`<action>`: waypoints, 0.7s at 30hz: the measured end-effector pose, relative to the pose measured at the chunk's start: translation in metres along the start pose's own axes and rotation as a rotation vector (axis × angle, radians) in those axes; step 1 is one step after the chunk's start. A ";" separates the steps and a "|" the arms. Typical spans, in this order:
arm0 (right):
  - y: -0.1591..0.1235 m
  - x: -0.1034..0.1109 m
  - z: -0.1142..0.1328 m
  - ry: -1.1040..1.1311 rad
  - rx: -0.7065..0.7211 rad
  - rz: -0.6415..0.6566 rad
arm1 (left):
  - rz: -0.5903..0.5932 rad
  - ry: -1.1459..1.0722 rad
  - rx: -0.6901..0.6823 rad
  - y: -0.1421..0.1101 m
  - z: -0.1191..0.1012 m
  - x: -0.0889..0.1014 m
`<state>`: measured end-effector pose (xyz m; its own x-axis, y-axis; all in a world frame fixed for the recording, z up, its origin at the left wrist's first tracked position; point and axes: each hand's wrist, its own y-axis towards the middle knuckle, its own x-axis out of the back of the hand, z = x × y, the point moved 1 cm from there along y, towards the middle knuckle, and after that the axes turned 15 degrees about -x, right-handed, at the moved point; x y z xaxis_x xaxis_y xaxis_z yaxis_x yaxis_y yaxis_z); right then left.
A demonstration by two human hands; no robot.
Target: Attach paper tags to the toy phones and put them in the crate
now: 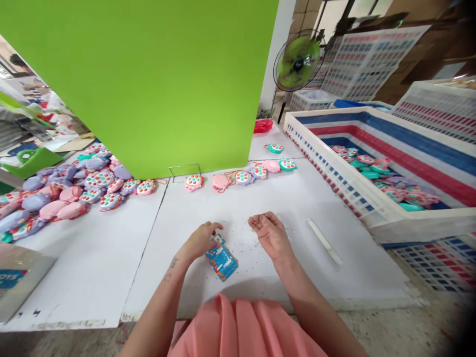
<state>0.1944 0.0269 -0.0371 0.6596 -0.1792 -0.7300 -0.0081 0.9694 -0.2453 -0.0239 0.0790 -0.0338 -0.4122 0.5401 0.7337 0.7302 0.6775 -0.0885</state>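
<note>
Just left of the table's middle, a blue printed card with orange and white patches has its upper end at the fingers of my left hand. That hand is curled, with the thumb over the card's top edge and the index finger bent above it. My right hand is raised a little to the right, thumb and fingertips pinched together. Whatever is between those fingertips is too small to make out. Tiny dark specks lie scattered on the white table between and below my hands.
A row of animal-shaped button toys lies before a green board, beside a wire stand. More toys are heaped left. A white strip lies right, near a lined crate holding toys. A fan stands behind.
</note>
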 end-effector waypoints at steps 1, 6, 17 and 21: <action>-0.001 -0.001 0.001 -0.004 -0.003 -0.001 | 0.042 0.064 0.001 0.001 0.007 -0.003; -0.005 0.000 -0.004 -0.023 -0.063 0.008 | 0.157 0.115 0.010 0.011 0.026 -0.011; -0.009 0.002 -0.014 -0.489 -0.101 -0.076 | -0.071 -0.160 0.066 0.008 0.018 0.005; -0.012 -0.009 -0.014 -0.890 0.067 -0.086 | -0.251 -0.634 0.017 0.011 -0.004 0.005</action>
<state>0.1785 0.0143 -0.0367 0.9947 -0.0824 0.0607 0.0938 0.9713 -0.2187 -0.0153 0.0872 -0.0285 -0.8117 0.5499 0.1968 0.5638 0.8257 0.0186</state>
